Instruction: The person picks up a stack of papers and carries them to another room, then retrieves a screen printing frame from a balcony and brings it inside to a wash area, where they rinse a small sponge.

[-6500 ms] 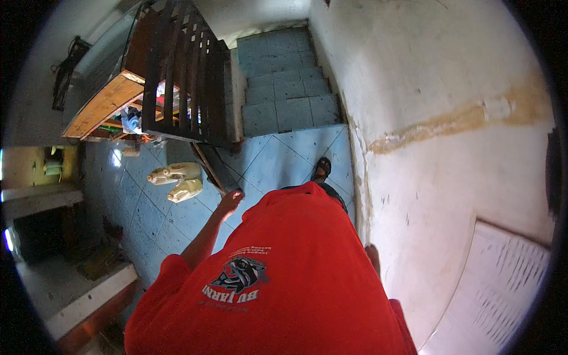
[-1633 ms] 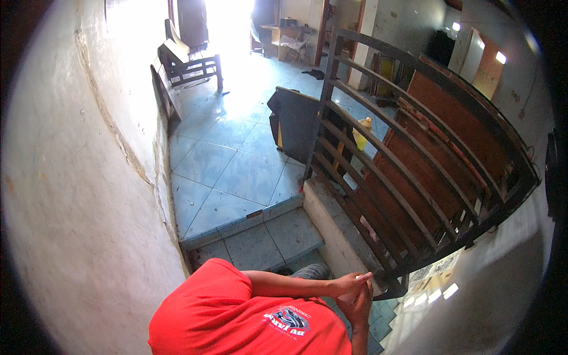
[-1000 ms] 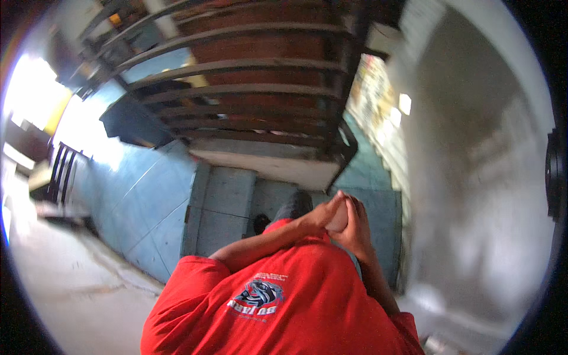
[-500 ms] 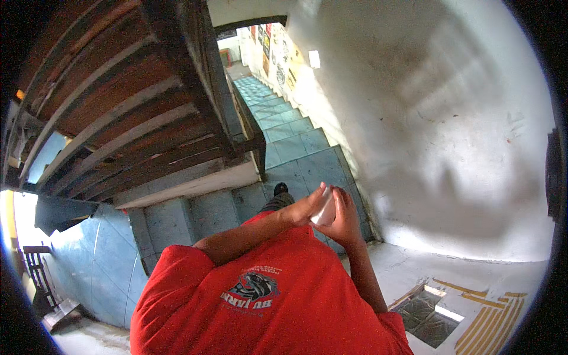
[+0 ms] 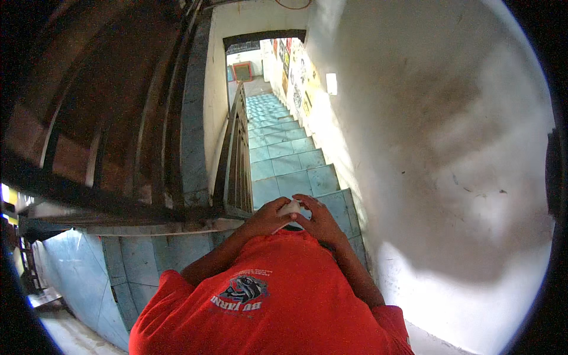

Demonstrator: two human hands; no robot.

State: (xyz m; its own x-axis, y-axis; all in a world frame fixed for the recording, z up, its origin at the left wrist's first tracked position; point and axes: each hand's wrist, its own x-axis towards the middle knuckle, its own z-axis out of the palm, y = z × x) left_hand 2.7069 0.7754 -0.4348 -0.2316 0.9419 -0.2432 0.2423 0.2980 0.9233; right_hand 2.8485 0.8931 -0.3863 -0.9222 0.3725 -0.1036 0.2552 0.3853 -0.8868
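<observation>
Both my hands meet in front of my red shirt point(image 5: 266, 296). Between them is a small white object point(image 5: 290, 208), mostly covered by fingers, so its kind cannot be made out. My left hand point(image 5: 267, 219) closes round its left side. On the other side, my right hand point(image 5: 321, 220) has its fingers bent over the object, their tips close to those of the left hand. Below the hands, blue-tiled stairs point(image 5: 287, 165) run down and away.
A dark railing point(image 5: 235, 154) lines the left of the stairs, and a pale wall point(image 5: 438, 148) rises on the right. More tiled steps point(image 5: 139, 260) lie at the lower left, under a dark slatted structure point(image 5: 106, 130). Beyond the doorway, a red-framed panel point(image 5: 242, 71) stands.
My view has turned toward the descending stairs, bringing the railing and doorway more to the middle. Both hands have drawn lower toward my chest, with the white object still between them.
</observation>
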